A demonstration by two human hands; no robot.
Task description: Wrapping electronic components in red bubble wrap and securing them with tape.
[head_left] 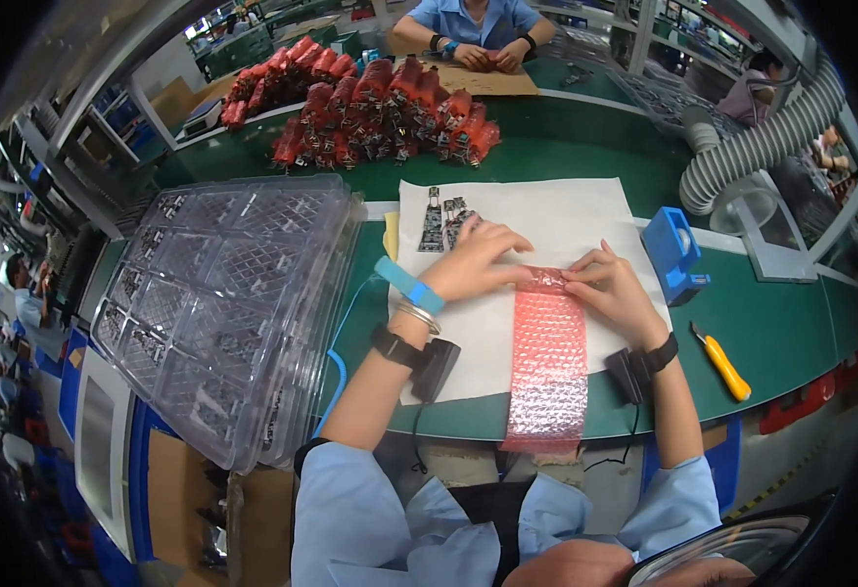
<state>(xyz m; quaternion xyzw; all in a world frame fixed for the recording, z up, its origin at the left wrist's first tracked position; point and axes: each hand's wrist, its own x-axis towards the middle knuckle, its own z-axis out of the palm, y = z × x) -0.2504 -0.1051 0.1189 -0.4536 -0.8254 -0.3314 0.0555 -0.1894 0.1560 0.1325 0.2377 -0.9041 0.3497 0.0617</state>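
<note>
light-blue sleeves [350, 499] nearest; clear trays [243, 254] at the left edge of the worktop [791, 323]; red bubble wrap [549, 372] reaching its near edge; left hand [473, 259], fingers apart, thumb touching the wrap's far left corner; right hand [620, 293] pinching its far right; circuit boards [432, 233] beyond

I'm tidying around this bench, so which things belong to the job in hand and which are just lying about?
Likely in the job:
pink bubble-wrap strip, touched by left hand and right hand
white sheet beneath it
circuit boards
red-wrapped bundles
perhaps the blue tape dispenser

Apparently just lying about:
yellow-handled tool
open cardboard box
</note>
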